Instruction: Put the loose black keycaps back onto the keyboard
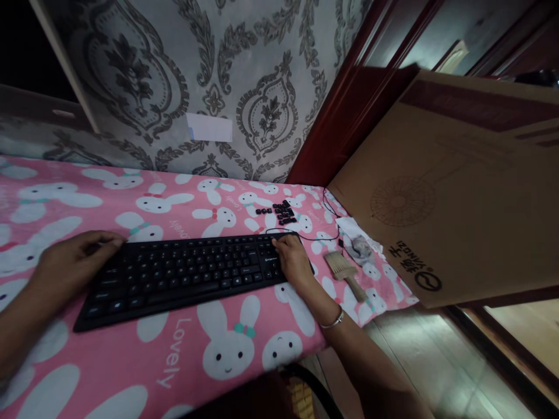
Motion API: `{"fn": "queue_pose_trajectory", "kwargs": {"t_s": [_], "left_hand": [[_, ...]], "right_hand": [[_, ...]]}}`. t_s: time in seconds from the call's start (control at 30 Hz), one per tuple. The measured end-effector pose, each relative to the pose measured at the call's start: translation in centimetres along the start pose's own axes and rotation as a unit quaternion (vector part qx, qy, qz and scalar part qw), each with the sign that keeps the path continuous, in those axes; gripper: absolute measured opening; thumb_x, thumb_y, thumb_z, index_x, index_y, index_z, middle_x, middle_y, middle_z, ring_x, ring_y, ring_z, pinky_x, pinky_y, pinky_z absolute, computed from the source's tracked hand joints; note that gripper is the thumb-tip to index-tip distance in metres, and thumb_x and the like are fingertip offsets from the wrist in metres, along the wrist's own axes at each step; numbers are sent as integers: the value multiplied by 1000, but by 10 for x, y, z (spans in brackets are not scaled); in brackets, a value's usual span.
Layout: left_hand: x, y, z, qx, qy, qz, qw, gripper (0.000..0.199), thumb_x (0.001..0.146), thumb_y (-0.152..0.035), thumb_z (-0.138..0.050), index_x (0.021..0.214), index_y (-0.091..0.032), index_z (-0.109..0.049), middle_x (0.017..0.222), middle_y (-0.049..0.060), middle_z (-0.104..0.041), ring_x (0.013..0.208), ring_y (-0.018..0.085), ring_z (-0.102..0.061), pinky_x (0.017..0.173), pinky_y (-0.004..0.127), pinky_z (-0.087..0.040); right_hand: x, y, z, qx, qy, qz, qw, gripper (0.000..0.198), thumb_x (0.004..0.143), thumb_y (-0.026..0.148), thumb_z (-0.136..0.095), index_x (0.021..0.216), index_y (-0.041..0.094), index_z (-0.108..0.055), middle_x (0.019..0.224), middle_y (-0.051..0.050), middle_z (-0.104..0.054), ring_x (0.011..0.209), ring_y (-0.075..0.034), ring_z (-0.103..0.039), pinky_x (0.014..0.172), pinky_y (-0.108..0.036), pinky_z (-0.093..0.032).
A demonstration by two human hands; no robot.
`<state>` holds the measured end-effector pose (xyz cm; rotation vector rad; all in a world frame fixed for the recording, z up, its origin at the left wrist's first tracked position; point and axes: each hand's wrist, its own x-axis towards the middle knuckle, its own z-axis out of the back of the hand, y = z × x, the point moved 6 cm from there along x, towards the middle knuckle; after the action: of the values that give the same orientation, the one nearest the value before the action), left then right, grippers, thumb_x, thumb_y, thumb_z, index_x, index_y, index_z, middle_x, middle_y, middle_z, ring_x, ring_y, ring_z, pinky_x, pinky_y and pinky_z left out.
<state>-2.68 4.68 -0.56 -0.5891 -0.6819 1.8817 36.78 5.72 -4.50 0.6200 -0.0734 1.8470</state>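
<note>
A black keyboard [187,270] lies at a slant on the pink rabbit-print cloth. Its right end shows a bare patch without keycaps beside my right hand. My left hand [78,256] is at the keyboard's far left corner, with thumb and forefinger closed on the edge. My right hand [294,259] rests over the number pad end, fingers curled together at the far right keys; whatever is between the fingertips is hidden. Beyond the keyboard, several loose black keycaps [285,213] lie in a small cluster on the cloth.
To the right lie a flat brush [343,270] with a wooden handle and a crumpled clear plastic bag [361,250]. A thin black cable [321,238] runs behind the keyboard. A large cardboard box [471,192] stands along the right edge. The patterned wall [213,70] closes off the back.
</note>
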Motion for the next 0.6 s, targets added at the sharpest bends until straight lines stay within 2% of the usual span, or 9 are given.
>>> {"fn": "queue_pose_trajectory", "kwargs": {"t_s": [0.13, 0.23, 0.33, 0.4, 0.5, 0.6], "left_hand": [[-1, -3, 1, -4, -5, -8, 1000, 53, 53, -56, -46, 87, -20, -64, 109, 12, -71, 108, 31, -62, 107, 43, -44], [-2, -2, 1, -19, -6, 3, 1000, 52, 51, -55, -47, 87, -20, -63, 109, 12, -71, 108, 31, -62, 105, 41, -45], [-1, 0, 1, -4, -3, 8, 1000, 53, 51, -55, -46, 87, -20, -64, 109, 12, -70, 108, 30, -62, 105, 41, -45], [1, 2, 1, 1, -2, 6, 1000, 53, 52, -55, -46, 88, -20, -64, 109, 12, -70, 107, 30, -62, 105, 41, -45], [3, 4, 1, 2, -6, 5, 1000, 53, 54, -56, -46, 89, -20, -64, 110, 11, -70, 108, 30, -61, 105, 41, -44], [3, 2, 0, -6, -8, 14, 1000, 56, 51, -57, -46, 88, -20, -65, 111, 11, -70, 108, 29, -61, 106, 40, -44]], "right_hand": [[-1, -1, 0, 5, -12, -8, 1000, 33, 100, 21, -42, 88, 19, -73, 89, -9, -62, 88, -23, -53, 77, -34, -45], [-3, -3, 3, 42, -20, -5, 999, 28, 96, 16, -45, 101, 20, -73, 93, -9, -63, 90, -23, -54, 80, -35, -47], [-5, -5, 11, 83, -55, -7, 995, 30, 92, 13, -47, 110, 19, -71, 100, -10, -63, 96, -23, -55, 86, -37, -49], [-6, -4, 13, 84, -60, -1, 995, 29, 92, 12, -47, 105, 18, -72, 98, -11, -63, 96, -23, -56, 85, -37, -49], [-5, 1, 10, 63, -27, 16, 998, 27, 93, 13, -47, 93, 18, -74, 91, -10, -62, 91, -23, -55, 82, -37, -49], [-1, 1, 11, 71, -20, 24, 997, 26, 90, 10, -49, 91, 19, -74, 92, -9, -63, 92, -23, -56, 83, -36, -49]]}}
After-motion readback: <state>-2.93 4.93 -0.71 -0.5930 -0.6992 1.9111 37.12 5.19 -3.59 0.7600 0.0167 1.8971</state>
